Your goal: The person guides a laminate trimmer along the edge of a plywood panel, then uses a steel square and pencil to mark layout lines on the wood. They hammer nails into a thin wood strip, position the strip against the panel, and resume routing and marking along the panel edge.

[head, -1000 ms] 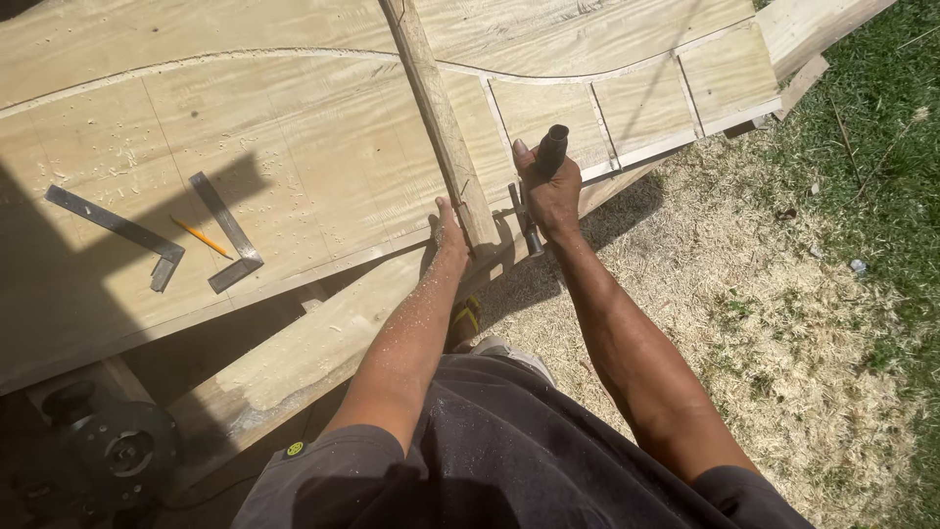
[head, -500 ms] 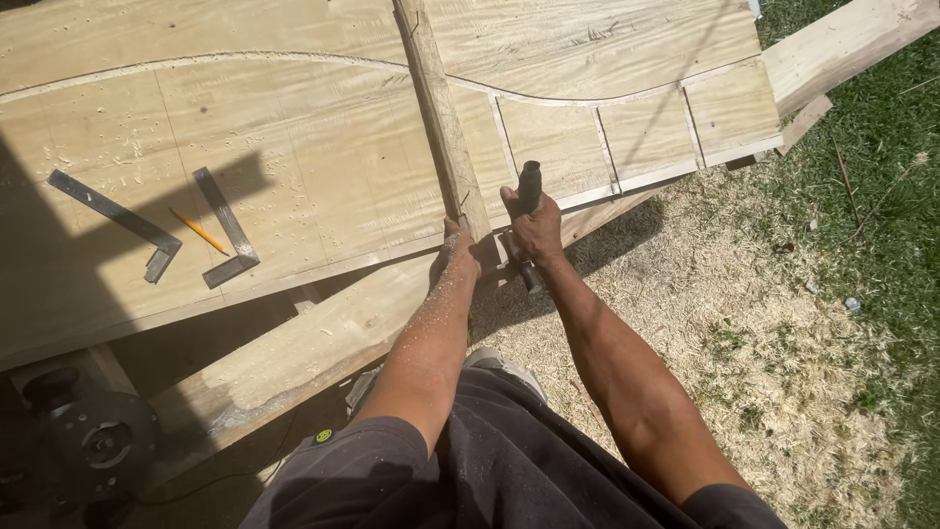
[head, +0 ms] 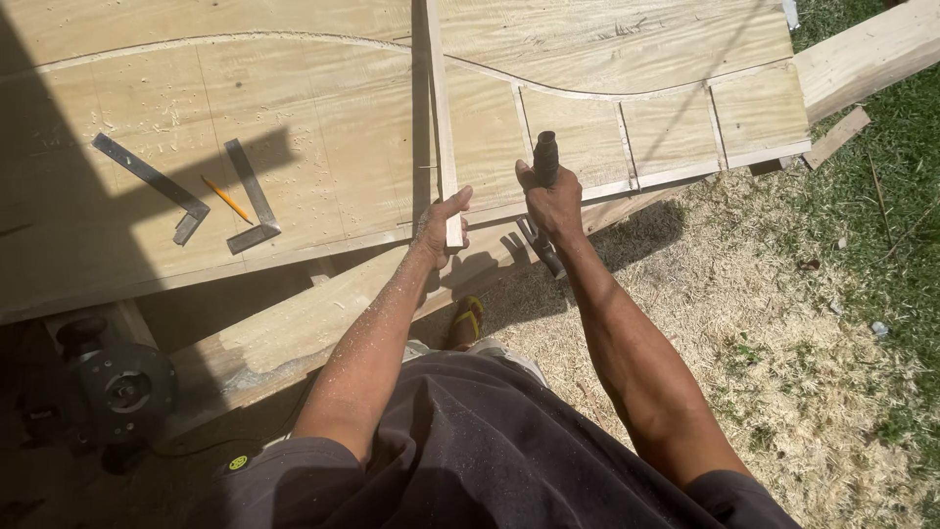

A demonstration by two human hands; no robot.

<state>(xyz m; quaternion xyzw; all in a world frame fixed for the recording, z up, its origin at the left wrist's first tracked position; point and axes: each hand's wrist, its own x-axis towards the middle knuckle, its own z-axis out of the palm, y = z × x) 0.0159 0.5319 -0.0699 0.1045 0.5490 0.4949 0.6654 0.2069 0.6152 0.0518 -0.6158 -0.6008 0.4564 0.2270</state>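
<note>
A large plywood sheet lies on a bench, marked with a curved line and cut strips. A thin wooden strip runs across it from the far side to the near edge. My left hand grips the near end of that strip at the sheet's edge. My right hand is closed around a clamp with a dark handle pointing away from me, its metal bar hanging below the sheet's edge.
Two metal squares and an orange pencil lie on the sheet at left. A router sits low left in shadow. A timber beam juts right. Sawdust and grass cover the ground.
My left hand has moved from beside the strip to gripping its near end. My right hand with the clamp stays near the sheet's edge. The view shifted slightly left.
</note>
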